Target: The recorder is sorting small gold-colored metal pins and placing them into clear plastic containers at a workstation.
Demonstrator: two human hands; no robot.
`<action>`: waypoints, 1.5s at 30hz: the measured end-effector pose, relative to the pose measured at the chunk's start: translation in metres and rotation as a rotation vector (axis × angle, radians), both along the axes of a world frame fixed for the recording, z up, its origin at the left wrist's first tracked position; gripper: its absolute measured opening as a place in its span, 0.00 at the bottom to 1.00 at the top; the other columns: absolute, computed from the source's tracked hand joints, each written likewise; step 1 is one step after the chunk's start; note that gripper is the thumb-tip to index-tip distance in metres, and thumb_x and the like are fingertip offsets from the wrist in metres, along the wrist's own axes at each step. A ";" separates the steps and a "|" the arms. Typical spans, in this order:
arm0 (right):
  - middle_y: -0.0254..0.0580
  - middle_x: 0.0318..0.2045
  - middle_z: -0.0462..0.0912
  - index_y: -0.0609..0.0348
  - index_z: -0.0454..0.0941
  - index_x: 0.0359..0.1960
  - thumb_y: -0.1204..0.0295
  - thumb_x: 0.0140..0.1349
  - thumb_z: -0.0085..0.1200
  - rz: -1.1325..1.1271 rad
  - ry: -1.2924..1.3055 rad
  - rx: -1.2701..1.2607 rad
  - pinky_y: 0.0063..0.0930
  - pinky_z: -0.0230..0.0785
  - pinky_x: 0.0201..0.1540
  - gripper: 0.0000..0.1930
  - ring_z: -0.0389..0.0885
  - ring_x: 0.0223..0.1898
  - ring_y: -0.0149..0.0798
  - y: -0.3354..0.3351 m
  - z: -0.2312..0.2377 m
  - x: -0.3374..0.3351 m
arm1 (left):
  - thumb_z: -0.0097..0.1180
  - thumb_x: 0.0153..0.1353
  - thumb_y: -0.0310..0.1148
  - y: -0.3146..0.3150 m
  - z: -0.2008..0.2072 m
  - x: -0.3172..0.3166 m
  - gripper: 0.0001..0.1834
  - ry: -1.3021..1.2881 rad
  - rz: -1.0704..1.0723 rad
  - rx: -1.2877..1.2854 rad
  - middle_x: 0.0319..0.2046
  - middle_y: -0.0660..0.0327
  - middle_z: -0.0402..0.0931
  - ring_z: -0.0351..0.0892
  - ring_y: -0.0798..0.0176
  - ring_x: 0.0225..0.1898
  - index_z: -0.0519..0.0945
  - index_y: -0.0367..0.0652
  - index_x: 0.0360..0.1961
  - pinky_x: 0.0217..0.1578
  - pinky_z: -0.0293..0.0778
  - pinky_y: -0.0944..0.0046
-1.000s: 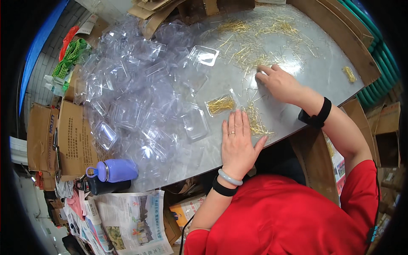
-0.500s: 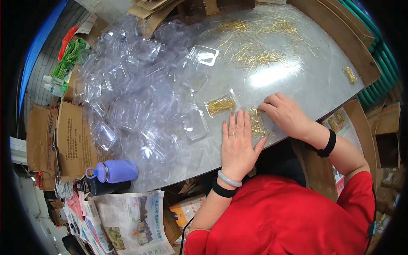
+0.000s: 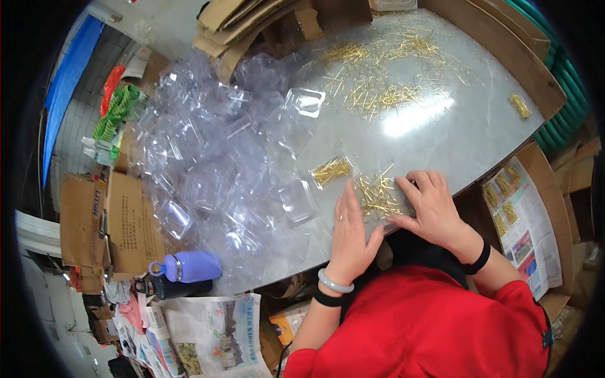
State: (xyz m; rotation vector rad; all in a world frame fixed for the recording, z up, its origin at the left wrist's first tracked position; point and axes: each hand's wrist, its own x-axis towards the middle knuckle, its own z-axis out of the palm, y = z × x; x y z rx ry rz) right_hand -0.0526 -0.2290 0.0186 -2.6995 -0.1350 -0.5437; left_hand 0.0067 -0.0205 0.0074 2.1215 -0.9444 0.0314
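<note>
while the left hand (image 3: 350, 244), fingers straight and unclosed, and the right hand (image 3: 433, 209), fingers loosely cupped, flank the loose gold wire hooks (image 3: 378, 199) on the counter (image 3: 450, 154), the step appears to be gathering, and the next move likely calls for even inward pressure.

At eight o'clock, a purple bottle (image 3: 196, 266) with a looped cap, just beside a black bottle (image 3: 183, 288). At seven, a printed newspaper (image 3: 214, 337), laid open. Around nine, brown cardboard boxes (image 3: 132, 223). Toward ten, a long blue sheet (image 3: 70, 91), and nearer the centre a red bag (image 3: 112, 89) and green checked fabric (image 3: 116, 114). At eleven, stacked cardboard pieces (image 3: 252, 24). At two, ribbed green hose (image 3: 567, 85).
</note>
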 end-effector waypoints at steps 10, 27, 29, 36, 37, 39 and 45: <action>0.49 0.57 0.74 0.61 0.70 0.63 0.48 0.51 0.69 0.022 -0.012 0.005 0.49 0.59 0.66 0.42 0.68 0.62 0.55 -0.006 -0.011 0.015 | 0.56 0.61 0.19 0.006 0.003 -0.011 0.25 -0.022 0.168 0.103 0.55 0.46 0.74 0.76 0.44 0.55 0.74 0.33 0.62 0.58 0.71 0.51; 0.44 0.52 0.81 0.59 0.80 0.50 0.75 0.56 0.64 0.506 0.028 0.118 0.46 0.66 0.65 0.18 0.75 0.60 0.51 -0.017 -0.014 0.048 | 0.68 0.59 0.31 0.001 0.007 0.007 0.41 -0.140 0.008 0.171 0.67 0.42 0.65 0.60 0.37 0.71 0.62 0.35 0.72 0.68 0.61 0.46; 0.47 0.54 0.79 0.60 0.79 0.51 0.76 0.58 0.62 0.395 -0.031 0.208 0.46 0.66 0.64 0.18 0.74 0.60 0.54 -0.016 -0.012 0.042 | 0.68 0.60 0.34 -0.002 -0.002 0.009 0.44 -0.095 0.006 0.173 0.68 0.41 0.64 0.59 0.36 0.71 0.59 0.35 0.73 0.69 0.59 0.44; 0.64 0.65 0.67 0.69 0.67 0.64 0.77 0.65 0.54 -0.014 -0.030 0.236 0.48 0.61 0.70 0.25 0.64 0.68 0.63 0.015 -0.018 0.008 | 0.64 0.64 0.35 -0.017 -0.010 0.009 0.42 -0.175 -0.038 0.203 0.67 0.40 0.64 0.59 0.36 0.71 0.58 0.33 0.73 0.71 0.54 0.41; 0.67 0.67 0.64 0.72 0.63 0.66 0.78 0.66 0.54 0.042 0.009 0.234 0.47 0.59 0.72 0.28 0.61 0.71 0.63 0.020 -0.018 0.010 | 0.63 0.64 0.34 -0.021 -0.010 0.011 0.41 -0.185 -0.048 0.211 0.67 0.39 0.64 0.59 0.35 0.71 0.58 0.33 0.73 0.71 0.54 0.41; 0.66 0.68 0.64 0.72 0.63 0.67 0.77 0.66 0.53 0.204 0.031 0.455 0.47 0.59 0.72 0.27 0.61 0.71 0.64 0.023 -0.015 0.016 | 0.62 0.64 0.33 -0.023 -0.013 0.012 0.39 -0.169 -0.053 0.190 0.67 0.39 0.64 0.60 0.35 0.70 0.59 0.32 0.72 0.71 0.55 0.41; 0.53 0.63 0.73 0.65 0.68 0.66 0.67 0.62 0.63 0.172 -0.029 0.266 0.47 0.58 0.69 0.31 0.70 0.65 0.54 -0.006 -0.001 0.017 | 0.62 0.63 0.31 -0.017 -0.011 0.010 0.38 -0.086 -0.017 0.077 0.66 0.39 0.65 0.61 0.35 0.70 0.61 0.32 0.71 0.70 0.57 0.41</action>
